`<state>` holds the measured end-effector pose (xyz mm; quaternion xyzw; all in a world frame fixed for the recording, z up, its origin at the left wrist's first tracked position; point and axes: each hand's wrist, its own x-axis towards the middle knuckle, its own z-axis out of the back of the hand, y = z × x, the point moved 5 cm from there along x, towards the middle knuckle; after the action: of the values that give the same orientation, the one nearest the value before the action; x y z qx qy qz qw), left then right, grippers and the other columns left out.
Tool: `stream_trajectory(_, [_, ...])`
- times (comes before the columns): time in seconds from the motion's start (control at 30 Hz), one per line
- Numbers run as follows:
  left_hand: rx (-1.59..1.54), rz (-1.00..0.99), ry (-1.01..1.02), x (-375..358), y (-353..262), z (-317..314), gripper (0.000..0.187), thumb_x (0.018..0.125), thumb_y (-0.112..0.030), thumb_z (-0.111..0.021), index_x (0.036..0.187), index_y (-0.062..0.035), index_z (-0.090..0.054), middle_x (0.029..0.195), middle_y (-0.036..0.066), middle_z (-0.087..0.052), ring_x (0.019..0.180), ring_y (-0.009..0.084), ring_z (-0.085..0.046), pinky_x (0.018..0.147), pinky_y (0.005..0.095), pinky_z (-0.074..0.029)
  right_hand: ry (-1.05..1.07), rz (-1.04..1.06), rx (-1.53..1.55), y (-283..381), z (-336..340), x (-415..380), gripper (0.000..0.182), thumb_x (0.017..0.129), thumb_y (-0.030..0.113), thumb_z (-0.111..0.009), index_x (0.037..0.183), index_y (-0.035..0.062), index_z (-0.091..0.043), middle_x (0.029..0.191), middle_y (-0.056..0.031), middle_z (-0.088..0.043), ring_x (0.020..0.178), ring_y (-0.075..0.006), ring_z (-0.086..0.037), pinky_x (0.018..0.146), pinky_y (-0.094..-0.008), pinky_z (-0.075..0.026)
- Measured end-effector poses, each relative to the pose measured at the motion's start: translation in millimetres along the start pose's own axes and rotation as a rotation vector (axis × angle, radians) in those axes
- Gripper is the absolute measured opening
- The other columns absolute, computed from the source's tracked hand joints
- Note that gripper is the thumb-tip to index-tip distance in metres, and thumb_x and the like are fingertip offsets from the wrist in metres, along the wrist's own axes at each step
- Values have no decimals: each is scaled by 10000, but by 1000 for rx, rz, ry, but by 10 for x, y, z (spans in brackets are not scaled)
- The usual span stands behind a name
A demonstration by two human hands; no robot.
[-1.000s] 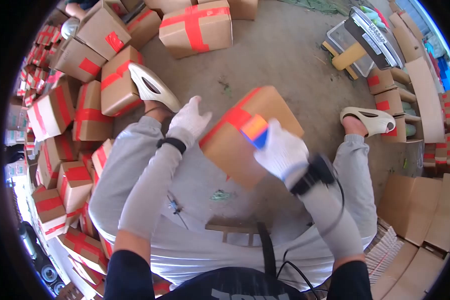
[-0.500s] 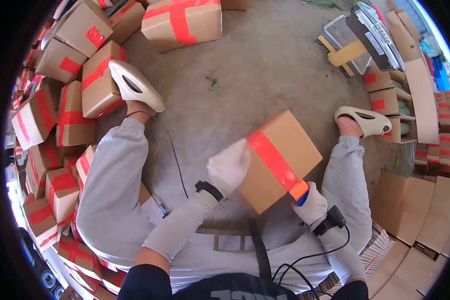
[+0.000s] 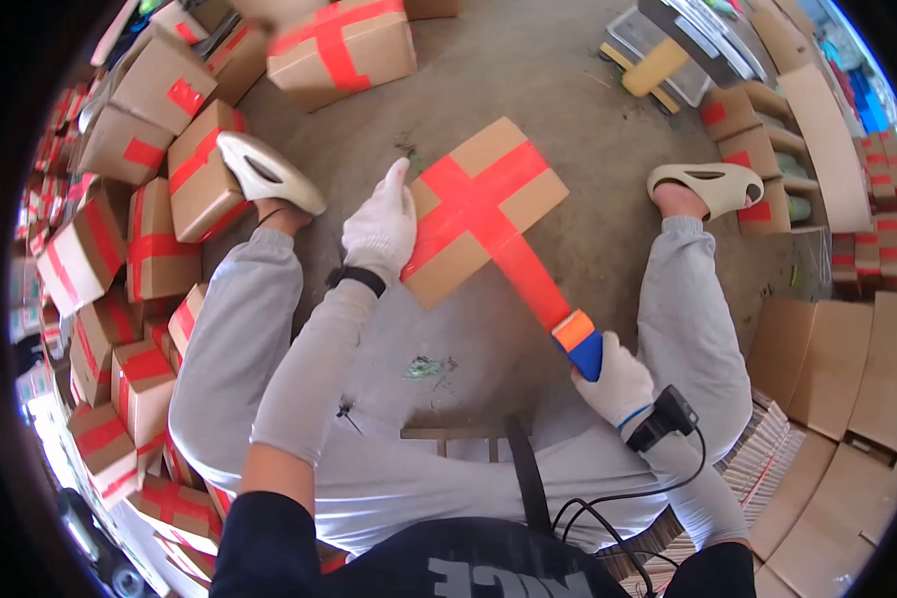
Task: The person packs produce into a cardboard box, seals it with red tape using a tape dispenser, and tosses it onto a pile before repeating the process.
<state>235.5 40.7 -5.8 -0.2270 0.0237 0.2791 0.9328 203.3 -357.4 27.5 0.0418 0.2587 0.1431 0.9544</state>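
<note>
My left hand, in a white glove, grips the left side of a cardboard box, thumb pointing up and fingers partly hidden. Red tape crosses the face of the box turned toward me. From its lower edge a taut strip of red tape runs down to a blue and orange tape dispenser. My gloved right hand is closed around the dispenser, to the lower right of the box and apart from it.
Taped boxes are piled along the left, and another taped box stands ahead. A scale is at upper right, above open boxes. Flattened cardboard lies at right. A cable hangs from my right wrist.
The box has turned and moved up and left, showing its face with crossed tape. My left hand shifted left along with it. A length of tape now stretches between box and dispenser.
</note>
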Motion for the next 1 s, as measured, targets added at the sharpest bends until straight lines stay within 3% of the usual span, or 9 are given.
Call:
stream_trajectory(0.23, [-382,-147,-267,21,182,-183,356,1068,-211,-525,1417,-188,-596,1314,114,-707,1197,327,-674,1023,430,-525,175,-18,9,1016,-553,1753,457,779,282,-763,1183,84,-679,1100,-206,-760,994,-397,-743,844,-490,-590])
stream_trajectory(0.33, [-336,-234,-295,-28,206,-214,378,1057,-183,-539,1426,-118,-583,1375,142,-660,1292,334,-611,1084,428,-488,802,264,-334,1203,-626,2275,522,757,327,-762,1255,174,-740,1248,-133,-746,1127,-329,-724,904,-453,-575])
stream_trajectory(0.43, [-439,-242,-300,94,246,-232,418,1034,-260,-592,1416,-89,-588,1391,167,-644,1323,345,-589,1123,415,-458,601,433,-386,1212,-414,2136,536,758,349,-761,1263,171,-732,1341,-125,-707,1192,-319,-694,943,-461,-559])
stream_trajectory(0.53, [-416,-155,273,104,113,-106,603,941,-424,-693,1446,-109,-596,1330,196,-691,1283,331,-637,1079,409,-495,545,513,-344,1042,-801,2281,564,827,399,-693,1356,203,-676,1496,-95,-599,1329,-298,-598,1067,-450,-487])
stream_trajectory(0.67, [-246,-177,259,-16,-42,-18,698,965,-559,-624,1516,-138,-544,1517,180,-563,1403,367,-524,1170,421,-419,205,688,-346,1097,-910,2314,539,870,427,-658,1369,222,-675,1503,-85,-599,1351,-297,-589,1090,-454,-483])
stream_trajectory(0.77, [-925,10,753,483,506,-271,573,1075,-471,-517,1428,-32,-622,1452,153,-635,1330,231,-585,1138,374,-433,476,512,-310,1132,-461,2065,538,763,394,-777,1266,208,-731,1281,-104,-738,1154,-320,-706,971,-455,-560])
stream_trajectory(0.87, [-727,-109,932,427,328,-215,327,1023,-304,-611,1181,-62,-765,1202,111,-757,1095,195,-685,984,369,-530,231,38,391,367,-582,1812,453,765,228,-851,1185,100,-741,1141,-143,-770,1051,-297,-732,923,-383,-567])
stream_trajectory(0.93, [-614,-75,466,332,320,-922,431,981,-274,-659,1340,-37,-654,1292,154,-705,1136,282,-676,1006,405,-533,-2,129,1320,125,-749,1619,546,758,-28,-752,1293,-1,-645,1189,-112,-730,1090,-251,-701,967,-391,-554])
stream_trajectory(1.0, [-977,51,390,414,438,-2464,666,994,-425,-660,1504,-26,-505,1465,177,-604,1358,306,-566,1143,410,-440,-301,-12,1547,-424,-1473,1911,692,788,-71,-722,1443,10,-514,1363,-104,-620,1238,-247,-612,1064,-417,-500])
